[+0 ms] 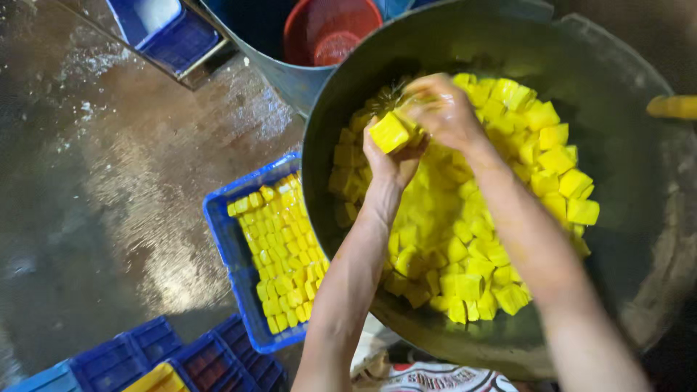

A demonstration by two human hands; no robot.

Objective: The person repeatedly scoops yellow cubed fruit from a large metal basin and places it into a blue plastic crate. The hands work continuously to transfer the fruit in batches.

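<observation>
a: what is held over the big pot point(617, 167)?

b: a yellow cube point(390, 133) is gripped between the fingers of the left hand point(392, 161), just above the heap of yellow cubes point(472, 218) by which the pot is filled. the right hand point(441, 109) is curled against the same cube from above; it is touched by that hand, but whether it is truly grasped there cannot be told.

a: and beside the pot?

b: a blue crate point(232, 239) is set on the wet floor point(109, 181) at the pot's left edge, and rows of yellow cubes point(283, 254) are packed in it. more blue crates point(181, 356) are stacked at the bottom left, with something yellow in one.

a: anything behind?

b: a red bucket point(327, 29) is seen inside a blue drum point(283, 69) at the top, with another blue crate point(163, 29) near it.
</observation>
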